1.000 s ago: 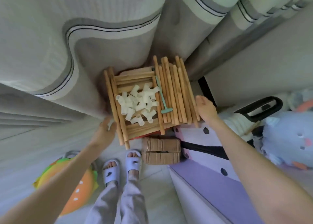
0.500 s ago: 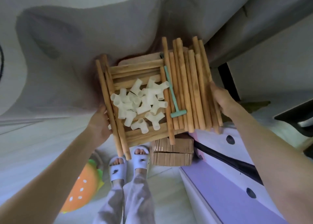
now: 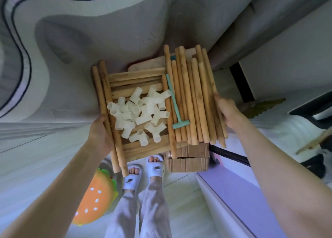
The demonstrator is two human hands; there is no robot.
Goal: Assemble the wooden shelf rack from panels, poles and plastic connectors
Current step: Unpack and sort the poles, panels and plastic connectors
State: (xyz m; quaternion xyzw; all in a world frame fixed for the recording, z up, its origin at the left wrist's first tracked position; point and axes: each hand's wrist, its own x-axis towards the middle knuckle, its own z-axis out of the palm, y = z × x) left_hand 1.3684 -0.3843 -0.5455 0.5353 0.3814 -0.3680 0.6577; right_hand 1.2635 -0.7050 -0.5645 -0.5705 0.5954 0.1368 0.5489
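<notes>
Currently both arms are reaching forward: the left hand is gripping the wooden panels at their left edge, the right hand their right, carrying poles and plastic connectors.

Bare floor lies open beside the feet — cardboard box and burger cushion crowd either side.

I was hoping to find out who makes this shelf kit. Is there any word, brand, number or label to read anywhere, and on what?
None: no readable text shows in this view.
Wooden poles, white plastic connectors and the teal hammer: no print visible.
Cardboard box: plain, no label visible.
Burger-shaped cushion: only white dots, no letters.
</notes>
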